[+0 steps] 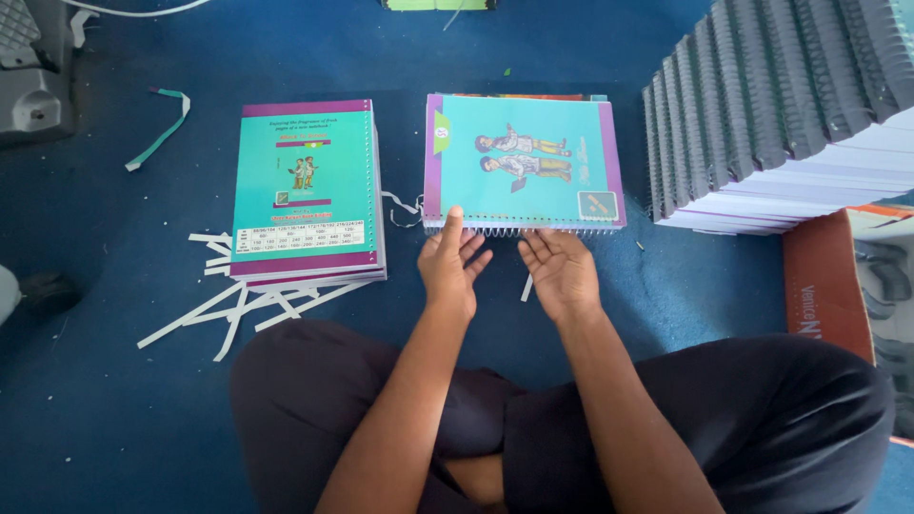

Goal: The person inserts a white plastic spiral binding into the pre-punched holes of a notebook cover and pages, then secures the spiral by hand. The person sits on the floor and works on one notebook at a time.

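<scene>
A spiral-bound notebook with a teal and purple cover lies on the blue floor in front of me, its wire spine toward me. My left hand touches the spine edge at the near left corner, fingers apart. My right hand rests at the same edge near the middle, fingers spread, holding nothing. To the left sits a second stack of teal-covered notebooks, back cover up.
White paper strips lie scattered under and beside the left stack. A tall fanned pile of grey spiral-bound pads stands at the right, with a cardboard box below it. A grey machine sits at the top left. My crossed legs fill the foreground.
</scene>
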